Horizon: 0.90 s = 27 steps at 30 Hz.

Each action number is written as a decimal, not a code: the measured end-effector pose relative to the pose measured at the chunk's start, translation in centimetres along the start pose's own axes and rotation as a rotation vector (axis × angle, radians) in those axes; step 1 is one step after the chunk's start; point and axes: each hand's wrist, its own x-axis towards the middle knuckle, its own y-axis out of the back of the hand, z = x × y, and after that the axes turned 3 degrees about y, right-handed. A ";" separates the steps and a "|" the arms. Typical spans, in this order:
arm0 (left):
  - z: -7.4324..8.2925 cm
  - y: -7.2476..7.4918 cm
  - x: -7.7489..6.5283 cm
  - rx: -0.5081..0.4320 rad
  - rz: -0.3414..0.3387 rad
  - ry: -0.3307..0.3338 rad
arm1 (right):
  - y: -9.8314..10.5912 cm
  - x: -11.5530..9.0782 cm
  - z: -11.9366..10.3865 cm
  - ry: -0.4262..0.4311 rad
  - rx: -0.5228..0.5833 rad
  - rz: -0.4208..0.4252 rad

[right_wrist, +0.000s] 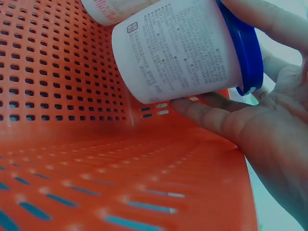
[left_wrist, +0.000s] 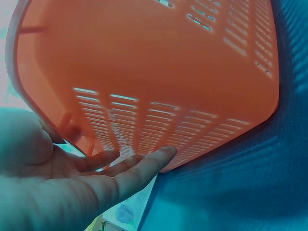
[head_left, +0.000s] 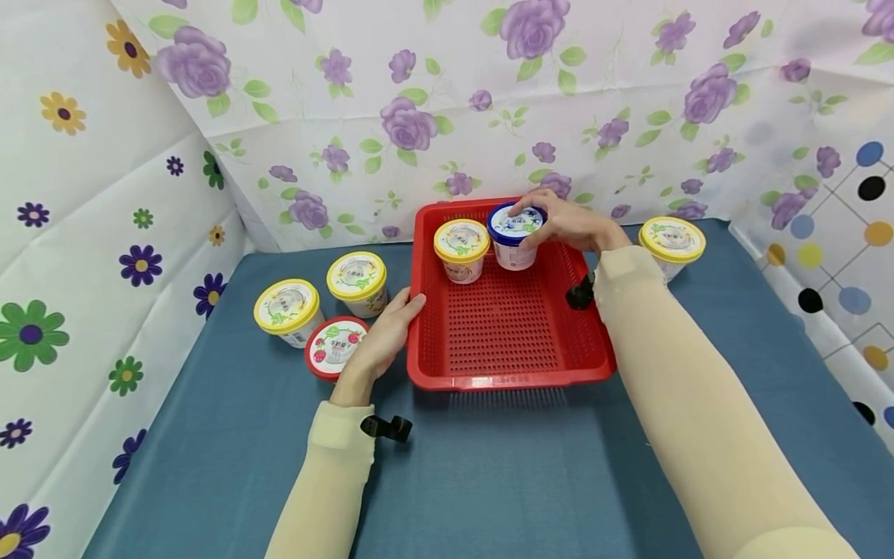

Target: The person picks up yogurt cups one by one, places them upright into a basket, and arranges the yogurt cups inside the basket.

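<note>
My right hand [head_left: 574,220] holds a blue-lidded tub [head_left: 513,225] by its lid, thumb and fingers around it, at the back of the red basket [head_left: 503,383]. In the right wrist view the white body of the blue-lidded tub [right_wrist: 178,53] shows small print, tilted over the basket's perforated wall. Beside it in the basket stands a yellow-lidded tub [head_left: 462,242]. My left hand [head_left: 380,338] holds the basket's left side, thumb at the rim. In the left wrist view its fingers [left_wrist: 139,173] lie along the slotted outer wall.
Left of the basket stand two yellow-lidded tubs, one nearer the basket [head_left: 357,276] and one farther left [head_left: 286,308], plus a red-lidded tub [head_left: 335,347] partly behind my left hand. Another yellow-lidded tub [head_left: 672,239] stands beyond my right forearm. Flowered sheeting [head_left: 314,101] bounds the blue table [head_left: 489,481].
</note>
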 end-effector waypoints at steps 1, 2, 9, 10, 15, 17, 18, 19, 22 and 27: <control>0.0 0.0 0.0 -0.001 0.000 -0.001 | -0.1 0.0 0.0 -0.002 -0.010 -0.004; 0.0 0.0 0.0 0.001 0.000 -0.001 | -0.2 0.1 0.1 -0.003 -0.017 -0.009; 0.0 0.0 -0.1 0.002 0.001 0.002 | -0.6 0.3 0.2 -0.027 -0.068 -0.032; 0.0 0.0 -0.2 0.002 0.001 0.003 | -0.6 0.3 0.2 -0.028 -0.075 -0.030; 0.1 0.0 -0.2 -0.001 0.005 0.007 | -0.6 0.3 0.2 -0.032 -0.072 -0.019; 0.1 0.0 -0.2 -0.003 0.004 0.007 | -0.6 0.3 0.2 -0.037 -0.060 -0.009; 0.1 0.0 -0.1 -0.003 0.003 0.006 | -0.6 0.3 0.2 -0.041 -0.055 -0.004; 0.1 0.0 -0.1 -0.003 0.003 0.005 | -0.5 0.2 0.2 -0.045 -0.052 0.001; 0.1 0.0 -0.1 -0.002 0.001 0.005 | -0.5 0.2 0.2 -0.056 -0.049 0.009; 0.1 -0.1 -0.1 0.001 -0.001 0.006 | -0.6 0.2 0.2 -0.069 -0.052 0.019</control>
